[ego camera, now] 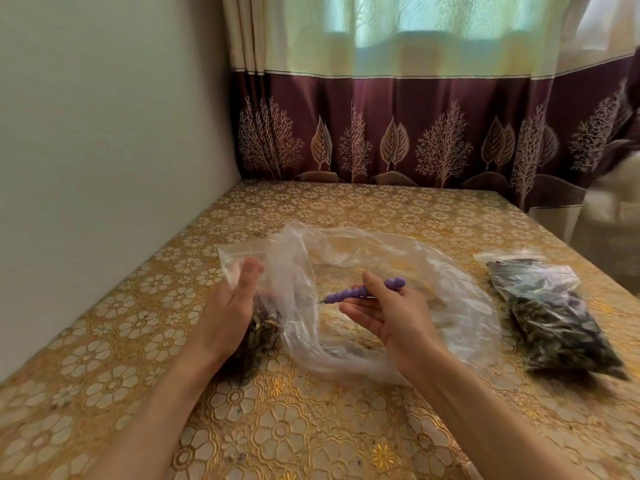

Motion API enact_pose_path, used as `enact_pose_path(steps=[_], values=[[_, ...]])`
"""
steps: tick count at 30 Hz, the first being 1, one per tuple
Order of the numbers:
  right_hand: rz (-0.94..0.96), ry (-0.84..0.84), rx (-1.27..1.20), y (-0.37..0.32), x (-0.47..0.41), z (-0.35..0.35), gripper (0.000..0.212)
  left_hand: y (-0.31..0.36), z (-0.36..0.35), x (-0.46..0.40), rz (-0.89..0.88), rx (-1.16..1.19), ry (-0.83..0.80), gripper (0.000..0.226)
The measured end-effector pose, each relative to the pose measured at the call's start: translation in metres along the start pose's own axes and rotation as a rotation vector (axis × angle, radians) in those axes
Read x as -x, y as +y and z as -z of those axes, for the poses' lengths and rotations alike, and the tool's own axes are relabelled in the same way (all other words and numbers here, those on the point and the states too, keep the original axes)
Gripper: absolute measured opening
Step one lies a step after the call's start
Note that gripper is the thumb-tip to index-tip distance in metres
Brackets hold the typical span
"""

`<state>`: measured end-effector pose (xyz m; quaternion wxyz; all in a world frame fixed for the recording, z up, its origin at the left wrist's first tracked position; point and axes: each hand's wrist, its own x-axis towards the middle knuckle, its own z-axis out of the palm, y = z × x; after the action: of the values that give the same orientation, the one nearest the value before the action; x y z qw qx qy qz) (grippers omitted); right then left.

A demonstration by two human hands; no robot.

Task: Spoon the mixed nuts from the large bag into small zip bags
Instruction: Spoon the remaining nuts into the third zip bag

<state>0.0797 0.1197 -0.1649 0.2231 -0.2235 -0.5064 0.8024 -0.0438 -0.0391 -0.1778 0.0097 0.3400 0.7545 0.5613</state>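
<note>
The large clear plastic bag (381, 282) lies crumpled and nearly empty in the middle of the table. My right hand (388, 315) holds a spoon by its purple beaded handle (360, 292) over that bag; the spoon's bowl is hidden behind the plastic. My left hand (230, 306) holds a small zip bag (242, 268) upright at the large bag's left side, fingers straight against its top, with mixed nuts (263, 332) showing below the palm. A filled small zip bag (550, 313) lies flat on the right of the table.
The table (311, 427) wears a gold floral cloth. A plain wall (104, 133) runs along its left edge and a maroon patterned curtain (415, 133) hangs behind the far edge. The table's right edge drops off near the filled bag.
</note>
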Motion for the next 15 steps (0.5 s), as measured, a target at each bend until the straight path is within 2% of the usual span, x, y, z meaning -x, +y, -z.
enact_pose_path(steps=[7, 12, 15], values=[[-0.063, -0.054, -0.058, -0.001, -0.002, 0.007, 0.036, 0.001, -0.001, -0.001, 0.011, -0.054, -0.033, 0.038], [-0.109, -0.052, -0.067, -0.004, -0.003, 0.009, 0.034, -0.005, -0.001, -0.002, 0.047, -0.060, -0.021, 0.059], [-0.104, -0.034, -0.064, -0.009, -0.004, 0.014, 0.035, -0.005, -0.001, 0.000, 0.051, -0.073, -0.013, 0.052]])
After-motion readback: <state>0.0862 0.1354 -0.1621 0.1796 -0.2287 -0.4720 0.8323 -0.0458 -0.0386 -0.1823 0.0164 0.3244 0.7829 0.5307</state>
